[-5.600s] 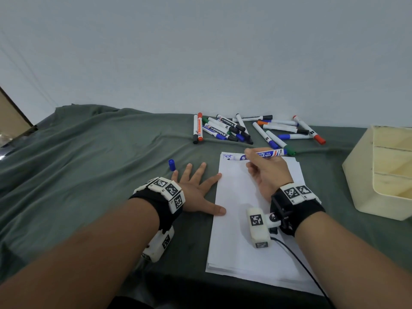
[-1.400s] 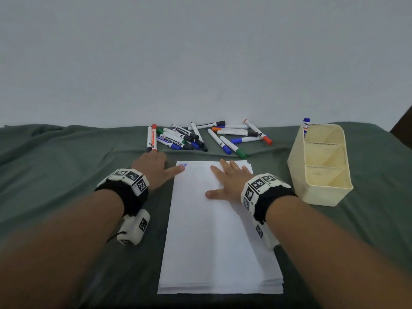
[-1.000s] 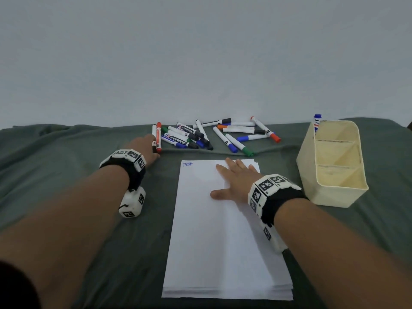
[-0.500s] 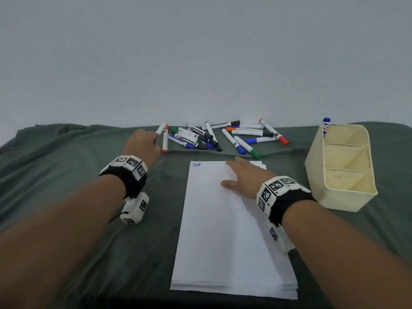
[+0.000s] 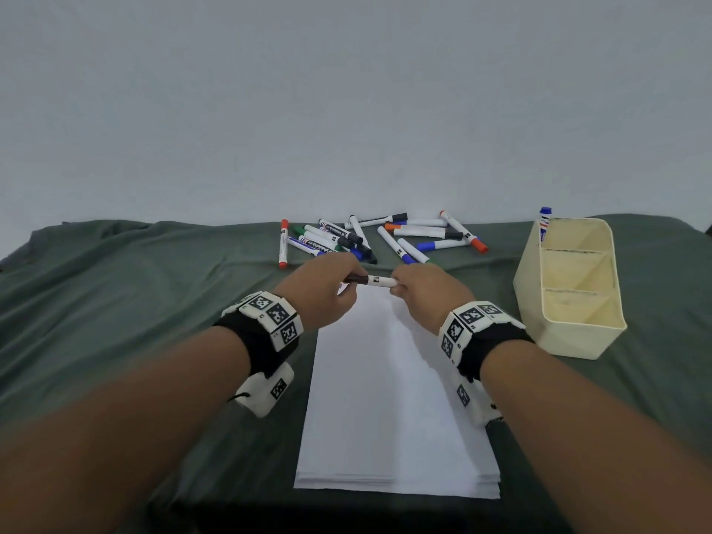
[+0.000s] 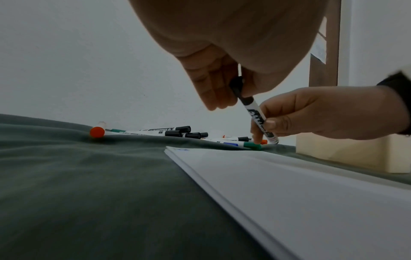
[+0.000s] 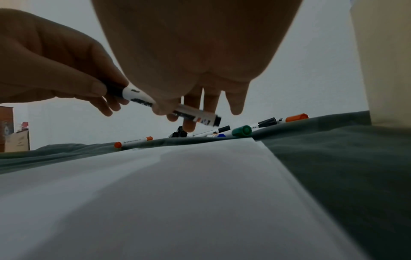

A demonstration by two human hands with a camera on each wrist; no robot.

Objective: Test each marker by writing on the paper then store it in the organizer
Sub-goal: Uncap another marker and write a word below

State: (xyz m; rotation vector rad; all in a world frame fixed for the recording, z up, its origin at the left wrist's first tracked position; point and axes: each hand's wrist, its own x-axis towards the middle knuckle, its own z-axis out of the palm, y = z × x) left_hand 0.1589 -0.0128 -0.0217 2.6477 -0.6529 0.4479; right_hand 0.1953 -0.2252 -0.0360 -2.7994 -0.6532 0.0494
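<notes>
A white marker with a black cap (image 5: pixel 371 280) (image 6: pixel 255 114) (image 7: pixel 177 110) hangs level above the far end of the paper stack (image 5: pixel 397 398). My left hand (image 5: pixel 327 291) pinches its black cap end and my right hand (image 5: pixel 422 287) grips the white barrel end. A pile of several markers (image 5: pixel 381 237) lies on the green cloth behind the paper. The cream organizer (image 5: pixel 570 283) stands at the right, with one blue-capped marker (image 5: pixel 544 221) upright in its far compartment.
An orange-capped marker (image 5: pixel 284 243) lies apart at the left of the pile. A green-capped marker (image 7: pixel 241 131) lies closest to the paper's far edge. Green cloth (image 5: pixel 135 302) covers the table, with the wall just behind the markers.
My left hand has taken a black-capped marker from the pile and brought it over the paper. My right hand has left the paper and taken hold of the marker's other end.
</notes>
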